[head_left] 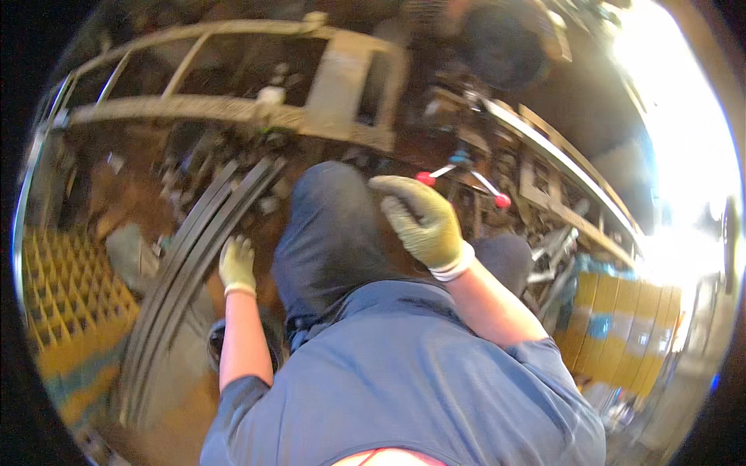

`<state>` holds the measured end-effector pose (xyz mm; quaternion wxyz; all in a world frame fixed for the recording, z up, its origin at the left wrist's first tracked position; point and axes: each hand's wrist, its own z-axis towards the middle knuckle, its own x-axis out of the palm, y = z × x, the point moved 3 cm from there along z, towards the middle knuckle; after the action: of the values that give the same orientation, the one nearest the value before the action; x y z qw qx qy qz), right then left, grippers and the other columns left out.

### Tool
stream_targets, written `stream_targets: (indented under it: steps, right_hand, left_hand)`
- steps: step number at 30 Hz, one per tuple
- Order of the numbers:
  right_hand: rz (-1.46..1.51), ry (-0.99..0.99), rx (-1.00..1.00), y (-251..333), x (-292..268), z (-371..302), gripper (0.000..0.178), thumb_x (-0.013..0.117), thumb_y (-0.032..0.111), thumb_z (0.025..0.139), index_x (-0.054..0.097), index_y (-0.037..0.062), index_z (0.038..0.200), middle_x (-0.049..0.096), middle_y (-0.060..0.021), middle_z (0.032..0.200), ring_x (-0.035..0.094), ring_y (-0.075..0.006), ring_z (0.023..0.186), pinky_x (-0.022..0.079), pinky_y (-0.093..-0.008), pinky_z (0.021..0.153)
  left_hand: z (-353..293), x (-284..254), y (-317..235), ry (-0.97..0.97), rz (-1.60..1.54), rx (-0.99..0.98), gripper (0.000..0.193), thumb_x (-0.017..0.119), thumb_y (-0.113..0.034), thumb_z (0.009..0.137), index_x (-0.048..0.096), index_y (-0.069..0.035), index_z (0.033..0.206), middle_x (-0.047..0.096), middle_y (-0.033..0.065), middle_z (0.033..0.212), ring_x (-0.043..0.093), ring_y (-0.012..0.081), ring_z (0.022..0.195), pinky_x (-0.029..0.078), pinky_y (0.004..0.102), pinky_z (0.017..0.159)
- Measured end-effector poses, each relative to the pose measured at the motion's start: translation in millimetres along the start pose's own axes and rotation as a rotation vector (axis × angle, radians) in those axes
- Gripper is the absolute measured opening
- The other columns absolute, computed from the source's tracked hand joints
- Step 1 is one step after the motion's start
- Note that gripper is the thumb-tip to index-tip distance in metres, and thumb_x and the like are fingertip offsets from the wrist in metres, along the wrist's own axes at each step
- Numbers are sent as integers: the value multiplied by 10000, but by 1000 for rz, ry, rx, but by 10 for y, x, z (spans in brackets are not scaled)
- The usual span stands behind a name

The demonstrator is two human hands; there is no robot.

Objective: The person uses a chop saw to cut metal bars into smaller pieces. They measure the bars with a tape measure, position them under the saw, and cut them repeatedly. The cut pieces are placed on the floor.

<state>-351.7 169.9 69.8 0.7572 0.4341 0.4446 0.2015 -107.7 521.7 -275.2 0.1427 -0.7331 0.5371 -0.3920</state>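
Observation:
My left hand (pixel 238 266), in a pale yellow work glove, is low at my left side. Its fingers are stretched out beside several long dark metal bars (pixel 203 233); whether it touches them I cannot tell. My right hand (pixel 423 223), in a matching glove with a white cuff, hovers beside my bent knee (pixel 334 210). Its fingers are loosely curved and apart from the thumb, with nothing visible in them. Just beyond it is a lever handle with arms ending in red knobs (pixel 503 201) around a blue hub (pixel 460 158).
A yellow grating (pixel 74 283) stands at the far left. A long light-coloured metal frame (pixel 202 110) spans the upper left. Brown cardboard packages (pixel 618 326) are stacked at right, below a long rail (pixel 559 159). Metal scraps clutter the floor.

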Motion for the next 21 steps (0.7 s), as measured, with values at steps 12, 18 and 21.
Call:
stream_targets:
  steps: [12, 18, 21]
  right_hand:
    - [531, -809, 63, -1053, -1817, -274, 288, 693, 57, 1149, 774, 51, 1426, 819, -106, 1354, 778, -176, 1184, 613, -339, 1068]
    - [1042, -1082, 519, -2555, -2654, -401, 552, 698, 345, 1163, 578, 104, 1645, 660, -132, 1646, 653, -293, 1449, 514, -461, 1192]
    - [1229, -1027, 536, -3062, -2713, -338, 627, 666, 383, 1175, 507, 88, 1705, 516, -164, 1775, 533, -341, 1594, 459, -488, 1277]
  left_hand:
    - [-1402, 3014, -834, 549, 525, 735, 349, 605, -130, 1212, 684, -33, 1538, 761, 128, 1470, 748, 236, 1301, 606, 386, 1154]
    - [-2302, 4840, -164, 1133, 905, 1016, 342, 707, -15, 1129, 732, 11, 1469, 798, 104, 1384, 739, 185, 1276, 594, 342, 1099]
    - [-2542, 5720, 386, 1366, 1214, 1269, 468, 768, -78, 1040, 699, 8, 1495, 738, 236, 1491, 708, 377, 1395, 542, 430, 1202]
